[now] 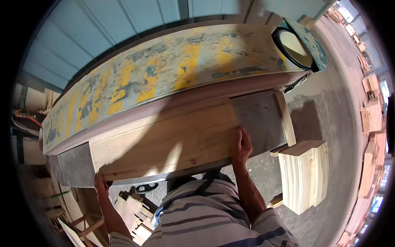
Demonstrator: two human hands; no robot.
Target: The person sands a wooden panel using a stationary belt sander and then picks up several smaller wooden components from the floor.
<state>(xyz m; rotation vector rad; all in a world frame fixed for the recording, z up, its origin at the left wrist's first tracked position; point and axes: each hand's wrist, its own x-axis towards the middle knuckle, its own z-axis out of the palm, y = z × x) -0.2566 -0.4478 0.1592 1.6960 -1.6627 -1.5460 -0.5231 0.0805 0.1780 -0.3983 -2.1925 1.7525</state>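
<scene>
Evidently, at eight o'clock, the left hand (101, 184) has its fingers closed on the near corner of the wooden panel (164, 142); at four, I cannot establish whether the right hand (242, 148) grips. Step judged: steadying; next move calls for balanced hands. Panel lies flat, centrally, on the grey surface (261, 119), long axis pointing half past eight to half past two.

- The board (164, 142) in front of you is pale wood, long and rectangular, with a knot near its edge on your side.
- Thin lines run along its borders, and a curved one shows toward your right.
- It lies flat on the grey table (259, 119), lengthwise across you, partly in shadow.
</scene>
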